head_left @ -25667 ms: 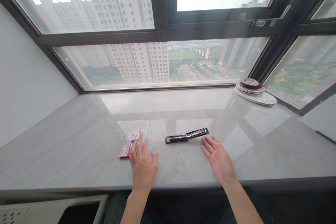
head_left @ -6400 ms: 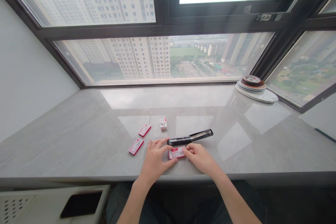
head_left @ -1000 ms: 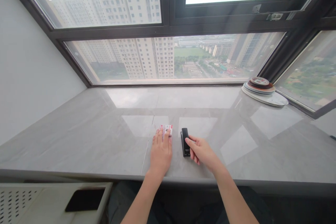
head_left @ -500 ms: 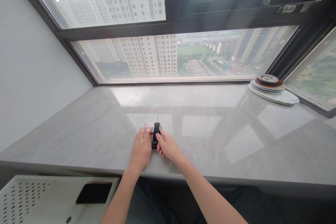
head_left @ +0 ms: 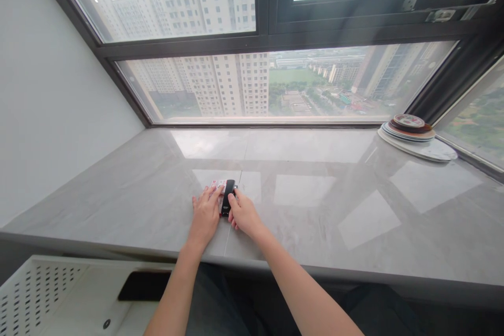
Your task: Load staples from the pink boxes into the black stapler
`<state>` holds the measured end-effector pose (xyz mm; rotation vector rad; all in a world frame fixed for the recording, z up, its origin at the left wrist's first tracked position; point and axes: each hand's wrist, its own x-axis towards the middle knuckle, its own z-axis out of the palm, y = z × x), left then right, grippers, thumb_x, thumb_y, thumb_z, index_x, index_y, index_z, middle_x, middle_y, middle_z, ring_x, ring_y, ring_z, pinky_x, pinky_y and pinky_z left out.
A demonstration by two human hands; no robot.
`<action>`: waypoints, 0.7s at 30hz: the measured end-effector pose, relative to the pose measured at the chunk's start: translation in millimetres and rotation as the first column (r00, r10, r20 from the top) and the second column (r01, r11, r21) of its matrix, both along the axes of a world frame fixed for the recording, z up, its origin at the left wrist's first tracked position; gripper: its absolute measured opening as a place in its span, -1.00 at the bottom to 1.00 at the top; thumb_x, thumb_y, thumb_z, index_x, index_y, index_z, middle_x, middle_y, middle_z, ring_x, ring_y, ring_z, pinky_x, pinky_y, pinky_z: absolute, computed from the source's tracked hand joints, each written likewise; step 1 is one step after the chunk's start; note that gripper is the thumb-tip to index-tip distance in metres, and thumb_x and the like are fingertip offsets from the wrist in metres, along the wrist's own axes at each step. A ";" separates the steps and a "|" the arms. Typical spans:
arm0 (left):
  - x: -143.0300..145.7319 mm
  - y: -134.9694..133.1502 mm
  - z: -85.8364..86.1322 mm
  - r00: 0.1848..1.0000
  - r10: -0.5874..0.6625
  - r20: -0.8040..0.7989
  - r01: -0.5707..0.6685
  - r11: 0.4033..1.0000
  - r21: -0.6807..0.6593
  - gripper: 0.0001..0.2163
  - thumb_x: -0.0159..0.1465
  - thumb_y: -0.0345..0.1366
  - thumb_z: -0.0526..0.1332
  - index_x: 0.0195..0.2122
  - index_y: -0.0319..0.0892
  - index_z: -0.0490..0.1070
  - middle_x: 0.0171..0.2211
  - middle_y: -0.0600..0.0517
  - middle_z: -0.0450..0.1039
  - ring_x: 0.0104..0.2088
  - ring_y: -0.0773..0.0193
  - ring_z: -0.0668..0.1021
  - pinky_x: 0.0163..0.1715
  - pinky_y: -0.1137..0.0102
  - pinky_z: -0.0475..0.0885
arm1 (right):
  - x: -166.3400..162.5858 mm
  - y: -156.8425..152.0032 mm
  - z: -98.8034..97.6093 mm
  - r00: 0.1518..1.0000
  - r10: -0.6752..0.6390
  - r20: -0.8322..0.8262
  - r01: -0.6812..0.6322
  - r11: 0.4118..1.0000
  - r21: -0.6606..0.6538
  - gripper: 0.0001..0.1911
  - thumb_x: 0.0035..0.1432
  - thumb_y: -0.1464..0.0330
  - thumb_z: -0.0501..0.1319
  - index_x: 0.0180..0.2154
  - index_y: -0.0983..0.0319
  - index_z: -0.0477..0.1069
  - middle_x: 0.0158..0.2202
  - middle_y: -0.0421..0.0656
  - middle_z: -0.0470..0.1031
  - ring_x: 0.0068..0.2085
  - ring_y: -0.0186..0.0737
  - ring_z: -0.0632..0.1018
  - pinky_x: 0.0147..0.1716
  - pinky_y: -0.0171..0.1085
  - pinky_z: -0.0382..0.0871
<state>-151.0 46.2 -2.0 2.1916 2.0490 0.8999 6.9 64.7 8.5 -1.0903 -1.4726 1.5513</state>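
A black bar-shaped tool (head_left: 227, 200), perhaps a hole punch or stapler, lies lengthwise away from me on the grey stone ledge (head_left: 307, 231). A bit of metal shows at its far right side. My right hand (head_left: 243, 213) is closed around its right side, with the thumb on top. Against its left side lies a small white card or paper with pink print (head_left: 219, 183). My left hand (head_left: 205, 218) rests on this paper, fingers spread and pressing it flat. Whether the paper's edge sits inside the tool is hidden.
A stack of round plates or coasters (head_left: 411, 134) stands at the far right by the window frame (head_left: 263, 42). Below the ledge at left is a white perforated tray (head_left: 79, 299) with a black phone-like slab (head_left: 144, 286). A wall (head_left: 59, 89) bounds the left side.
Both hands, the black tool and the paper have shifted slightly left and away from me together. The whole view has turned a little. The right hand keeps its hold.
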 end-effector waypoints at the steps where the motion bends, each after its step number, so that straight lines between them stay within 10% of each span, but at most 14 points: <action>1: -0.5 -0.6 1.5 1.000 0.004 0.018 -0.004 1.000 0.004 -0.51 0.49 -0.36 -0.14 0.38 0.09 0.23 0.38 -0.02 0.25 0.43 0.02 0.19 0.38 -0.22 -0.03 | 3.0 -1.0 0.5 0.999 -0.023 -0.022 0.023 0.999 -0.028 -0.31 0.45 -0.06 -0.05 0.45 0.08 -0.06 -0.53 -0.29 0.41 -0.64 -0.30 0.41 -0.67 -0.37 0.28; 5: 1.1 -8.0 14.0 0.996 0.034 0.083 -0.038 0.998 0.055 -0.52 0.49 -0.38 -0.13 0.38 0.06 0.22 0.36 0.01 0.29 0.42 0.05 0.22 0.40 -0.23 -0.15 | 40.7 -11.1 0.6 0.975 -0.214 -0.060 0.211 0.976 -0.053 -0.21 0.46 -0.02 -0.07 0.50 0.16 -0.30 -0.43 -0.25 0.45 -0.57 -0.30 0.44 -0.63 -0.36 0.32; 10: 43.5 -31.3 34.1 0.980 0.000 0.200 -0.054 0.963 0.264 -0.63 0.50 -0.32 -0.05 0.24 -0.05 0.38 0.20 -0.07 0.45 0.27 0.06 0.41 0.39 -0.05 0.10 | 138.0 -35.6 -4.1 0.888 -0.426 0.173 0.364 0.881 0.301 -0.44 0.44 0.10 0.01 0.34 0.16 0.27 -0.12 -0.08 0.57 -0.15 -0.16 0.59 -0.12 -0.18 0.52; 14: 111.2 -44.3 31.2 0.965 -0.233 0.123 0.219 0.969 0.114 -0.65 0.48 -0.29 0.03 0.23 0.02 0.41 0.11 -0.03 0.51 0.15 0.12 0.51 0.21 0.14 0.39 | 203.1 -56.4 -9.6 0.705 -0.510 0.494 0.181 0.802 0.570 -0.43 0.44 0.14 -0.02 0.39 0.10 0.23 0.29 -0.06 0.40 0.34 0.00 0.32 0.30 0.03 0.24; 21: 159.2 -39.6 4.7 0.948 -0.257 -0.191 0.238 0.964 -0.114 -0.49 0.48 -0.09 0.03 0.44 0.07 0.12 0.49 0.03 0.01 0.48 -0.05 0.07 0.41 -0.08 0.06 | 216.5 -77.7 -20.4 0.297 -0.493 0.818 -0.149 0.822 0.549 -0.35 0.47 0.06 -0.11 0.49 -0.03 -0.08 0.53 -0.26 -0.11 0.52 0.08 -0.18 0.42 0.26 -0.27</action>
